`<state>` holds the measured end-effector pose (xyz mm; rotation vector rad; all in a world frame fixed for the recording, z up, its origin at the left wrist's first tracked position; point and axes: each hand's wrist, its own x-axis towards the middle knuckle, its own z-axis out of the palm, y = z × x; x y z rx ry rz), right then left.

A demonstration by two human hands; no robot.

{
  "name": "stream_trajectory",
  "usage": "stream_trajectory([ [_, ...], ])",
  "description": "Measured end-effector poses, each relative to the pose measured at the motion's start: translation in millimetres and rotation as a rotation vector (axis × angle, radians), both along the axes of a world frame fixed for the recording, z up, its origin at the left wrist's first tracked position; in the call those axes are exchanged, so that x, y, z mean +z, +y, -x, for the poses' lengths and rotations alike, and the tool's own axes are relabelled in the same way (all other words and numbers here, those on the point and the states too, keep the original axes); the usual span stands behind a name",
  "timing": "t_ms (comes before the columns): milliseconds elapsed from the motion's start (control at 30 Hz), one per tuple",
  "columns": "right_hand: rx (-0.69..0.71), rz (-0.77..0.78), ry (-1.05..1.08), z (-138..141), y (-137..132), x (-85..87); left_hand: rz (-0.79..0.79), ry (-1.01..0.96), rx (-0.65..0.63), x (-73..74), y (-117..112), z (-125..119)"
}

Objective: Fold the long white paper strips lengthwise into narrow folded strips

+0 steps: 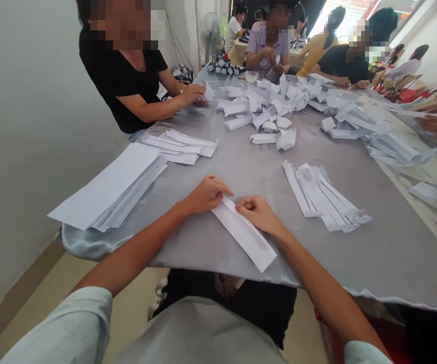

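Note:
A folded strip of white paper (245, 235) lies slantwise on the grey cloth in front of me, its near end close to the table edge. My left hand (209, 193) pinches the strip's far end between thumb and fingers. Partway along the right edge, my right hand (257, 211) grips the same strip with curled fingers. To the left is a thick stack of flat white paper sheets (108, 184), with several loose folded strips (182, 146) just beyond it. A fanned pile of folded paper strips (322, 194) lies to the right of my hands.
A large heap of folded paper pieces (271, 103) covers the table's far middle, and another heap (378, 126) lies at right. A person in black (138, 86) works at the left side. Several people sit across the table. A small bowl (251, 77) stands at the far end.

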<state>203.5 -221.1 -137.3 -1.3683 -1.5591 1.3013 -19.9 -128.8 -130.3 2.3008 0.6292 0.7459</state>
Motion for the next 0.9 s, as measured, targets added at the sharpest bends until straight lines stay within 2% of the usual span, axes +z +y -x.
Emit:
stream_trajectory([
  [100,0.014,0.002,-0.014,0.4,0.6,-1.2,0.014,0.071,-0.111,3.7,-6.3,-3.8],
  [200,0.043,-0.037,-0.02,0.4,-0.2,-1.4,0.008,0.114,-0.152,7.4,-8.9,-4.1],
  [533,0.108,-0.056,-0.054,0.3,-4.9,4.2,0.015,0.136,-0.177,2.0,-6.1,0.1],
  [900,0.16,-0.042,-0.091,-7.8,-0.4,-3.3,-0.068,0.262,-0.152,0.9,0.2,4.9],
])
